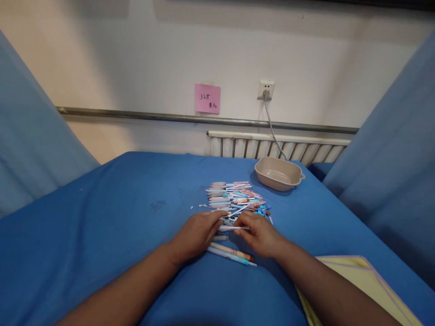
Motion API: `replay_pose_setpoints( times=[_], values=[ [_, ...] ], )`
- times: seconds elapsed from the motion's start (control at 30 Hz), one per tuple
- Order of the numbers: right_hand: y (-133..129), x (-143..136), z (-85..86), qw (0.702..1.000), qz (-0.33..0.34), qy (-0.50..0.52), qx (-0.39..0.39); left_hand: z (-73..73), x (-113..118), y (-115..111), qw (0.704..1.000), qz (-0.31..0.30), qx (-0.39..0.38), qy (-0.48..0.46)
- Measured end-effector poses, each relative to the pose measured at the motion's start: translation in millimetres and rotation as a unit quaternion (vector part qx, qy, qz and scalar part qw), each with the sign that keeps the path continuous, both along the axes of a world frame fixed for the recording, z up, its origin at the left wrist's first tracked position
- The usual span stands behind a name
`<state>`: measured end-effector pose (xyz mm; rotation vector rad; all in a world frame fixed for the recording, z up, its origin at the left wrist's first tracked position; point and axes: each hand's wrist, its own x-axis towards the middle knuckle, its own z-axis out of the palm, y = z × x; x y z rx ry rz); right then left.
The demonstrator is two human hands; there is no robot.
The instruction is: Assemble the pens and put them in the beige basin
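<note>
A pile of pens and pen parts point(231, 199) lies on a blue-covered surface in front of me, with pale barrels, thin white sticks and blue, pink and brown ends. My left hand point(200, 230) is closed at the near side of the pile, fingertips on a whitish pen barrel point(224, 228). From that barrel a thin white stick, like a pen refill point(239, 227), runs to my right hand point(261, 233), whose thumb and fingers pinch its other end. Just below the hands lie a pen with an orange-brown end point(234, 251) and a light blue pen point(228, 256).
A beige plastic basin point(278, 174) stands beyond the pile at right. A yellow cloth point(356, 271) lies under my right forearm. Small white bits point(203, 205) are left of the pile. Behind are a radiator point(244, 144), a rail and a plugged-in socket point(266, 90); blue curtains hang on both sides.
</note>
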<state>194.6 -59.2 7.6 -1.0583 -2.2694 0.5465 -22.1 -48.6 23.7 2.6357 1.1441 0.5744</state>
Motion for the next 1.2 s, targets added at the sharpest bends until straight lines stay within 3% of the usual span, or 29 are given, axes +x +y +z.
replay_pose_setpoints(
  times=[0.1,0.23,0.5,0.67,0.87,1.2],
  values=[
    [0.1,0.7,0.0,1.000,-0.009,-0.007,0.001,1.2,0.1,-0.6,1.000,-0.003,-0.004,-0.018],
    [-0.1,0.1,-0.9,1.000,-0.013,0.007,0.002,4.6,1.2,-3.5,0.998,-0.053,0.003,-0.026],
    [0.2,0.9,0.4,1.000,-0.003,-0.009,0.006,3.6,-0.7,-1.4,1.000,-0.014,-0.013,-0.015],
    [-0.7,-0.5,1.8,1.000,-0.004,0.009,0.001,5.7,2.6,-5.3,0.998,-0.053,0.004,-0.025],
    [5.2,8.1,0.8,0.999,-0.029,-0.031,0.011,7.3,-9.8,4.4,1.000,0.017,-0.004,0.018],
    [12.1,22.9,-0.7,0.988,-0.045,-0.149,0.016,14.4,-21.1,8.4,0.999,0.025,-0.028,-0.022]
  ],
)
